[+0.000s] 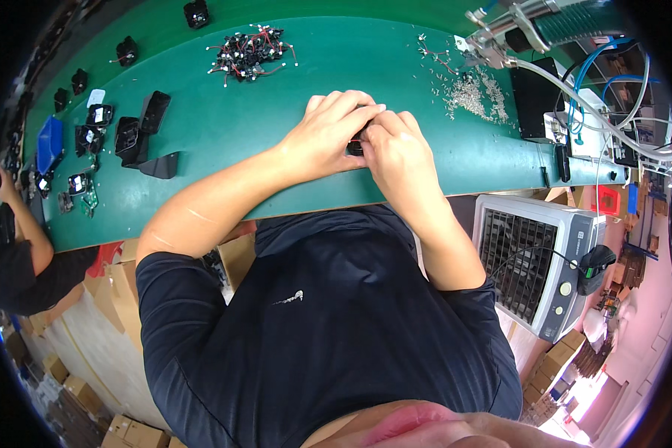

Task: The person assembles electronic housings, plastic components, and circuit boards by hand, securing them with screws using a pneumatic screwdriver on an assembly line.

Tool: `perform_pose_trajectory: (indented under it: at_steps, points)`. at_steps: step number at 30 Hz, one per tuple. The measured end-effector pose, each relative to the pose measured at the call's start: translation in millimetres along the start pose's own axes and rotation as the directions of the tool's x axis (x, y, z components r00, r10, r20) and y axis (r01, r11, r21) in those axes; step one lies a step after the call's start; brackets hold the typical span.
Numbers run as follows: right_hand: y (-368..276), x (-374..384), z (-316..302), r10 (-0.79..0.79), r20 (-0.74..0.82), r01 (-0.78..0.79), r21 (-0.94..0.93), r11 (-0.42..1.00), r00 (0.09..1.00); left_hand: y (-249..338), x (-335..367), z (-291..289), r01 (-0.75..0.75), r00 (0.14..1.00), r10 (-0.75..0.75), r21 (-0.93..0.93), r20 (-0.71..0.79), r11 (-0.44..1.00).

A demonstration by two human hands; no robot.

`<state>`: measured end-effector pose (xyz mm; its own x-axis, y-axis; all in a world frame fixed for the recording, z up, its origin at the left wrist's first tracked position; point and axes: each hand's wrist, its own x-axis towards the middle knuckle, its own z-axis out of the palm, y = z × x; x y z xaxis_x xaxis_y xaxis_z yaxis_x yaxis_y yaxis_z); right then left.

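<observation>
Both hands meet over the green table. My left hand [325, 133] is closed round a small black plastic part [355, 148], mostly covered by the fingers. My right hand [397, 149] presses in from the other side, its fingers bent onto the same part; whether they pinch something smaller there is hidden. Beyond the hands lies a heap of small black components with red and black wires and white connectors [248, 54]. Off to the right is a scattered pile of small silvery screw-like pieces [470, 97].
Black plastic housings [131, 142] and a blue bin [50, 145] stand to the left, near a co-worker's arm [30, 213]. At the far right are a metal fixture with a hose [515, 33], a black box [534, 101] and tubes. An air cooler [530, 261] stands below the table edge.
</observation>
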<state>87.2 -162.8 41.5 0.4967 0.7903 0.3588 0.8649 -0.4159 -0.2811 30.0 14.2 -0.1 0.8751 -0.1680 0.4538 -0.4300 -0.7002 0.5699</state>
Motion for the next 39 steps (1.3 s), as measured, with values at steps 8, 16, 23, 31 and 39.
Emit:
perform_pose_trajectory:
  at_steps: [8, 16, 23, 31, 39]
  points:
    - [-0.4, -5.3, -2.2, 0.252, 0.095, -0.268, 0.237, 0.934, 0.963, -5.8, -1.0, -4.5, 0.086, 0.995, -0.085, -0.017, 0.051, 0.996]
    - [23.0, -2.7, -68.3, 0.039, -0.574, 0.000, 0.068, 0.998, 0.818, -7.2, 0.7, -10.8, 0.171, 0.984, -0.175, -0.075, -0.045, 0.982]
    - [65.4, 92.2, -182.3, 0.388, -0.668, 0.102, 0.570, 0.815, 0.636, -11.6, 5.3, -14.6, 0.137, 0.990, -0.135, 0.065, -0.038, 0.988]
    - [22.4, 121.3, -129.6, 0.247, -0.717, 0.525, 0.661, 0.536, 0.651, -18.2, 3.8, -13.3, 0.091, 0.994, -0.082, 0.122, -0.074, 0.988]
    - [15.8, 82.7, -53.0, 0.386, -0.500, 0.397, 0.861, 0.318, 0.775, -13.6, 7.9, -18.3, 0.098, 0.995, -0.096, 0.136, -0.020, 0.986]
